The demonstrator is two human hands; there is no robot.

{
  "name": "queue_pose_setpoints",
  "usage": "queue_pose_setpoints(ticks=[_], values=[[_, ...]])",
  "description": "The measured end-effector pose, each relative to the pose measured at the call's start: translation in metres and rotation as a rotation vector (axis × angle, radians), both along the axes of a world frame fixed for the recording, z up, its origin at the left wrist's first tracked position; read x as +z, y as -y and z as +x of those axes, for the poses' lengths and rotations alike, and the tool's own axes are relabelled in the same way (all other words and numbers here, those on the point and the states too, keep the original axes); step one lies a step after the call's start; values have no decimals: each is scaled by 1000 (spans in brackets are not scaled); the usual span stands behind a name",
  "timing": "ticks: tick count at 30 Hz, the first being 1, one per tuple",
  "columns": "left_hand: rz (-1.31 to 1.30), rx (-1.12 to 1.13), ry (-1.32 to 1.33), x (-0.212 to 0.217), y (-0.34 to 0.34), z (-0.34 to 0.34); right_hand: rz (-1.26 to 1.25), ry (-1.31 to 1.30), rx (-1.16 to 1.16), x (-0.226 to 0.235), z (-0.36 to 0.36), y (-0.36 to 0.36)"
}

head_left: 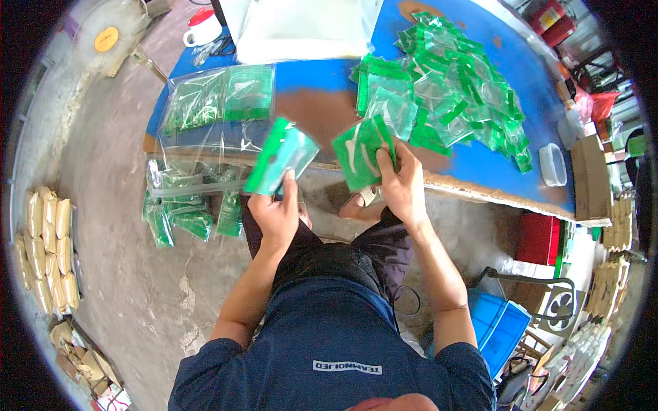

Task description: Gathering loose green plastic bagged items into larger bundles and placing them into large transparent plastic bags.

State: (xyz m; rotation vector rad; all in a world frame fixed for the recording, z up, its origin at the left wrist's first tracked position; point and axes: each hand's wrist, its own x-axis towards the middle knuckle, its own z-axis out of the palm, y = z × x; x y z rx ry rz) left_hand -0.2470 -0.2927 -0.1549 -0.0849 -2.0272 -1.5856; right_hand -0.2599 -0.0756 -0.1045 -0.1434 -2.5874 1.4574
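My left hand (275,214) is closed on a stack of clear-and-green plastic pouches (281,159), thumb on top, tilted above the table's front edge. To its right, my right hand (401,179) pinches another green plastic pouch (358,154) between thumb and fingers. The two held items are apart. Beyond my right hand, a wide heap of green pouches (452,89) spreads over the blue table (329,74). Left of my left hand lies a large clear bag (219,103) with green pouches inside, its open-looking end hanging over the edge.
Below the table's left edge, more bagged green pouches (181,212) hang or lie low. A white mug (203,29) with a red top stands at the back left, beside a white box-like object (305,31). A clear plastic tub (552,165) sits at the right edge. A blue crate (500,329) is beside me.
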Motion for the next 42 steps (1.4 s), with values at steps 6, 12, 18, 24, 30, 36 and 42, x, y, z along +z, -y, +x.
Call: queue_pose_setpoints(ticks=[6,12,18,24,30,36,42], values=[[2,-417,53,-12,-39,3,-1285,386,108,4,5,20],[659,-305,544,-15,-23,-4,683,-254,-89,-12,-56,-8],[933,-570,776,-33,7,-10,342,-420,489,-51,-26,-11],[788,-515,803,-49,-1,-18,361,-447,267,-16,-77,-25],[979,-541,741,-39,-6,-11,614,-443,579,-43,-38,-31],[959,-492,781,-30,-8,-14,561,-407,211,-14,-85,-21],[809,-533,682,-8,22,13,798,-386,577,-23,-38,-28]])
